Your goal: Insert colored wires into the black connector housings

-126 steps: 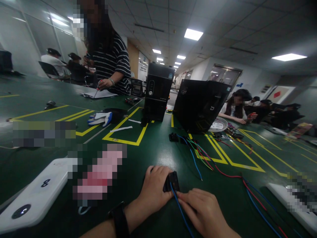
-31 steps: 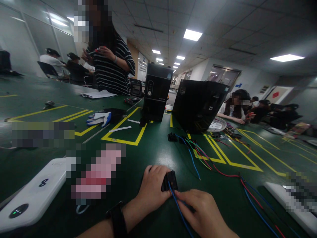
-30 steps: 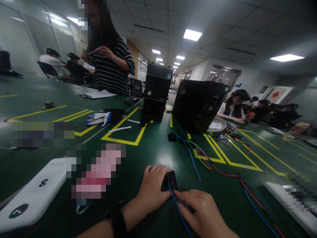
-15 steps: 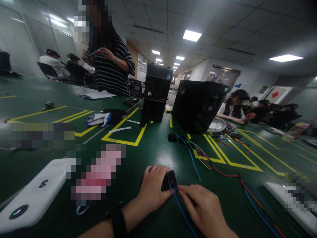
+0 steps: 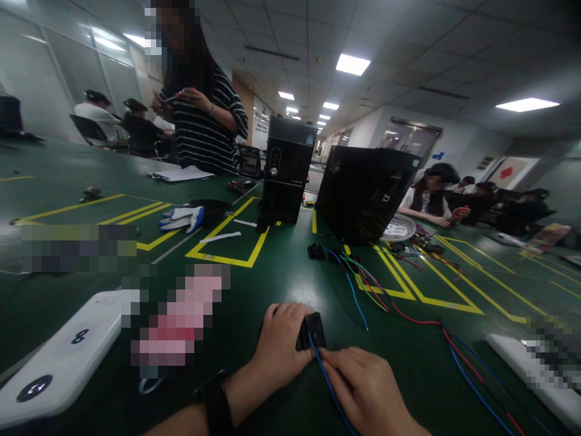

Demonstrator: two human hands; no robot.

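Note:
A small black connector block (image 5: 317, 327) rests on the green table, gripped along its left side by my left hand (image 5: 282, 340). One blue wire (image 5: 331, 383) enters the block and trails down toward me. My right hand (image 5: 365, 383) is closed just right of and below the block, its thumb and forefinger pinched by the blue wire near the block's lower edge. Those fingertips partly hide what lies between them. Farther up, more black blocks (image 5: 316, 251) lie with blue, green and red wires attached.
Two black computer cases (image 5: 289, 172) stand at the back. White power bank-like device (image 5: 68, 354) lies left, another white device (image 5: 535, 378) right. Gloves (image 5: 182, 218) and a white basket (image 5: 398, 227) sit farther off. A person in a striped top (image 5: 206, 121) stands across the table.
My right fingertips have moved slightly left and down, closer to the blue wire at the block. The wire has shifted a little left. My left hand keeps its hold.

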